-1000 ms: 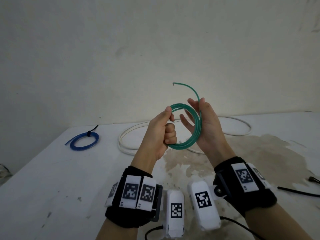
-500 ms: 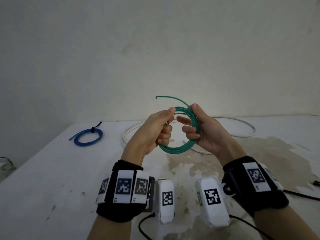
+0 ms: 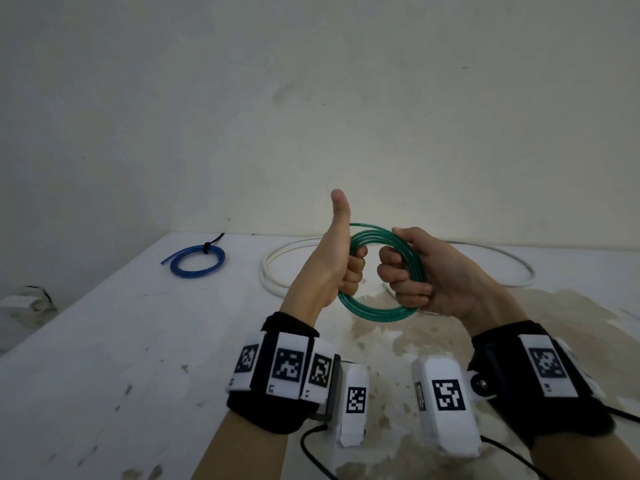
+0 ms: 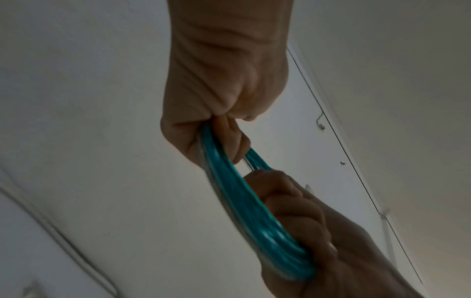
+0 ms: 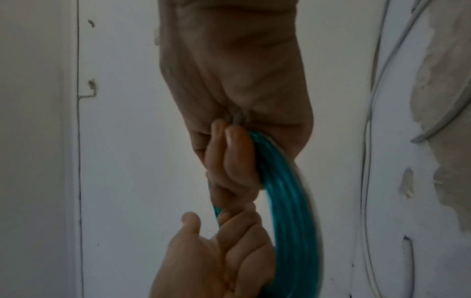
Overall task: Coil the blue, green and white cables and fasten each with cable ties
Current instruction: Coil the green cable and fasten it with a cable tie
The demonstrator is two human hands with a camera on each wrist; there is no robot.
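Note:
I hold the green cable (image 3: 377, 308), wound into a round coil, in the air above the table. My left hand (image 3: 346, 271) grips the coil's left side with curled fingers, thumb pointing straight up. My right hand (image 3: 408, 275) grips the right side, fingers curled round the strands. In the left wrist view the green coil (image 4: 244, 193) runs from my left hand (image 4: 224, 129) down to the right one. In the right wrist view the coil (image 5: 288, 201) passes under my right hand (image 5: 229, 153). The blue cable (image 3: 197, 262) lies coiled and tied at the back left. The white cable (image 3: 277, 271) lies loose behind my hands.
The white table (image 3: 104, 341) has a brown stained patch (image 3: 519, 320) under and right of my hands. A pale wall rises behind the table's far edge. Thin black leads (image 3: 519, 455) run from the wrist cameras near the front edge.
The loose green end that stuck up above the coil is now wound in. My right fingers have curled round the coil, and my left thumb has lifted off and points up.

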